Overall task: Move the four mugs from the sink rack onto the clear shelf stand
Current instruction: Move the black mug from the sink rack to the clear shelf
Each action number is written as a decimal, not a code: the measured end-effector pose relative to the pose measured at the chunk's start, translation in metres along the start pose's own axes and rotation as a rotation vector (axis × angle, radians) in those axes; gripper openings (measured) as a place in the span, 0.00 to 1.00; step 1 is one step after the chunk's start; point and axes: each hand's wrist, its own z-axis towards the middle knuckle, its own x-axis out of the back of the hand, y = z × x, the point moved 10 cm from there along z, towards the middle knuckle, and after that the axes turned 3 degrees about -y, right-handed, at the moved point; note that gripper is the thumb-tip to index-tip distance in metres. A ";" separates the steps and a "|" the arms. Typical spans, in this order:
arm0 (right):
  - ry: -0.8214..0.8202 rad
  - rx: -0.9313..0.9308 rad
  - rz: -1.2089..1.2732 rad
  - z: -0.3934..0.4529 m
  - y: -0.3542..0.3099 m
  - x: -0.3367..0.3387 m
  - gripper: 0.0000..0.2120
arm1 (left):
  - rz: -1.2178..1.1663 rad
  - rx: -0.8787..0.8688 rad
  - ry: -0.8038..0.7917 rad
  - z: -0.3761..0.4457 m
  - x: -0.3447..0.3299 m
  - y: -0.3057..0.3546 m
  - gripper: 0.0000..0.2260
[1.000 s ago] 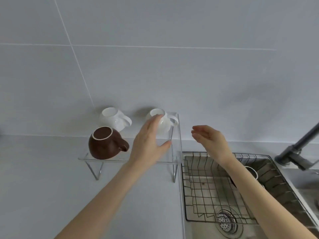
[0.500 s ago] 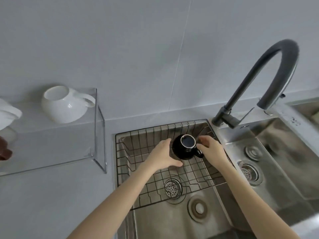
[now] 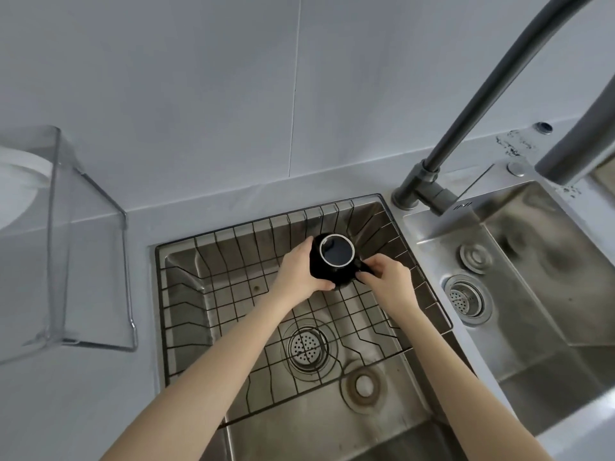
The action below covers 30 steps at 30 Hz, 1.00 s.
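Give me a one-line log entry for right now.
stage: grasp in sink rack | left hand: on black mug body | right hand: at handle side | mug: upright | clear shelf stand: left

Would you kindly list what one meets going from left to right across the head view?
white mug → clear shelf stand → left hand → black mug → right hand → faucet → right-hand sink basin

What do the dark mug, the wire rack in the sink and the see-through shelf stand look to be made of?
Black mug: probably glazed ceramic, going by its glossy dark body and pale rim line. Wire rack: metal, thin dark rods in a grid, possibly coated; the finish is hard to tell. Clear shelf stand: clear acrylic or glass; the counter shows through it and its edges catch light. I cannot tell which.
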 end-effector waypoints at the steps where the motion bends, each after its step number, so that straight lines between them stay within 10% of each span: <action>1: 0.003 0.005 0.016 -0.001 0.000 0.000 0.06 | -0.010 -0.003 0.006 -0.001 0.001 -0.001 0.36; 20: -0.132 0.514 0.252 -0.112 -0.250 0.041 0.06 | 0.005 -0.198 0.498 -0.182 0.216 0.084 0.40; 30: -0.335 0.617 0.301 -0.178 -0.366 -0.052 0.03 | 0.091 -0.040 0.617 -0.287 0.333 0.028 0.30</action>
